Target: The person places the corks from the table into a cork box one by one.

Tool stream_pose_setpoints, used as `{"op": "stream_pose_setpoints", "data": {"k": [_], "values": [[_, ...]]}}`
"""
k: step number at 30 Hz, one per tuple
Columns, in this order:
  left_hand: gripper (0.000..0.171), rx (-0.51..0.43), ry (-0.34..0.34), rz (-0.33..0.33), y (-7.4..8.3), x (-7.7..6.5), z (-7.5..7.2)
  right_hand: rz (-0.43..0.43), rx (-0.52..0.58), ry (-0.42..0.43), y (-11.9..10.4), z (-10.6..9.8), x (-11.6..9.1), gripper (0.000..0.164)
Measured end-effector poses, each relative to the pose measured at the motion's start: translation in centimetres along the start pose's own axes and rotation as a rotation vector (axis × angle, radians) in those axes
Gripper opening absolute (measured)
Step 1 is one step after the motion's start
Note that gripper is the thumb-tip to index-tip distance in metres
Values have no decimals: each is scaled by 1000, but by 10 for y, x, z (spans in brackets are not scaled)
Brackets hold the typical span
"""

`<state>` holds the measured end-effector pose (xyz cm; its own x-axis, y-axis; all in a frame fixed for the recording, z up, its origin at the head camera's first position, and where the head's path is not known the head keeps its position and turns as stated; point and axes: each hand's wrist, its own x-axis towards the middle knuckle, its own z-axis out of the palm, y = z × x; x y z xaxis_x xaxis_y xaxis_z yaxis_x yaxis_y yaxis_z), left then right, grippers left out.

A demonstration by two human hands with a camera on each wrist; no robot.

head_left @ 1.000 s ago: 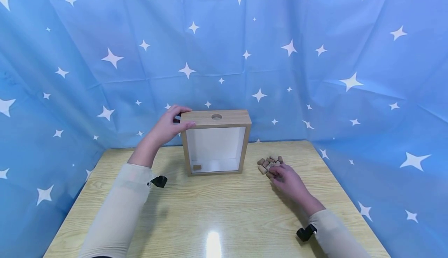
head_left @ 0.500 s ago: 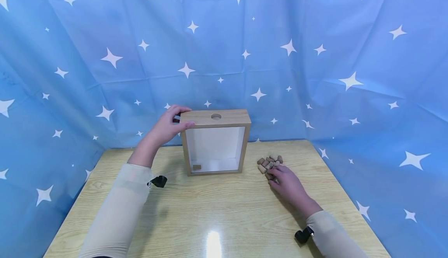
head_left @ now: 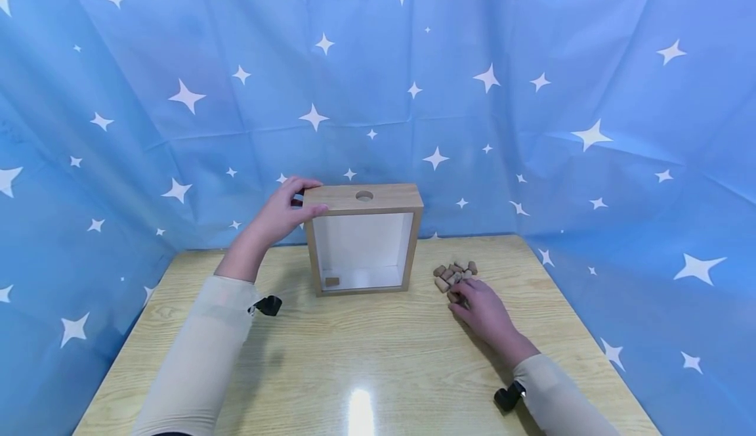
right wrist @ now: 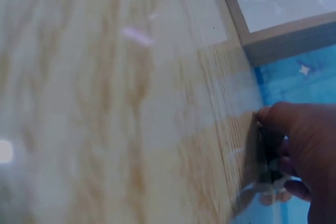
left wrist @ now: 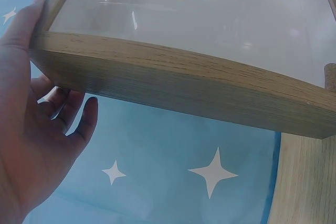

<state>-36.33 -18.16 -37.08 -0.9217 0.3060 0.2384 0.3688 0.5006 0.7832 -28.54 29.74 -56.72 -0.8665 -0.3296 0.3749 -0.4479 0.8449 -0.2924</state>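
Observation:
A shallow wooden box (head_left: pixel 363 198) with a clear front stands upright on the table, a round hole in its top. One cork (head_left: pixel 333 282) lies inside at the lower left. My left hand (head_left: pixel 286 207) grips the box's upper left corner, thumb in front and fingers behind; the left wrist view shows this hand (left wrist: pixel 47 114) at the wooden frame (left wrist: pixel 184 82). To the right, several corks (head_left: pixel 443 284) lie in a loose pile. My right hand (head_left: pixel 487 311) is at the pile's near side, thumb and forefinger around a cork (head_left: pixel 453 297). In the right wrist view, this hand (right wrist: pixel 299 150) partly hides a dark, shadowed piece.
The wood-patterned table (head_left: pixel 366 350) reaches back to a blue curtain (head_left: pixel 378 81) with white stars. The box stands near the table's back edge. A black wrist camera (head_left: pixel 268 305) sits on the left sleeve, another black camera (head_left: pixel 509 396) on the right.
My right hand has shifted slightly left and its thumb has drawn in around a cork at the pile's near side. The left hand and the box have stayed put.

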Motion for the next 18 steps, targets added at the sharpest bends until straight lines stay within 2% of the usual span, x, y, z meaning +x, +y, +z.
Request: {"op": "stream_pose_setpoints", "data": {"k": [7,18], "values": [[69,-17,-4,-2,-1,0,-1,2,33,-1,2,0,-1,29],[72,-23,2,-3,1,-1,-1,53,153,-1,1,-2,0,25]]}}
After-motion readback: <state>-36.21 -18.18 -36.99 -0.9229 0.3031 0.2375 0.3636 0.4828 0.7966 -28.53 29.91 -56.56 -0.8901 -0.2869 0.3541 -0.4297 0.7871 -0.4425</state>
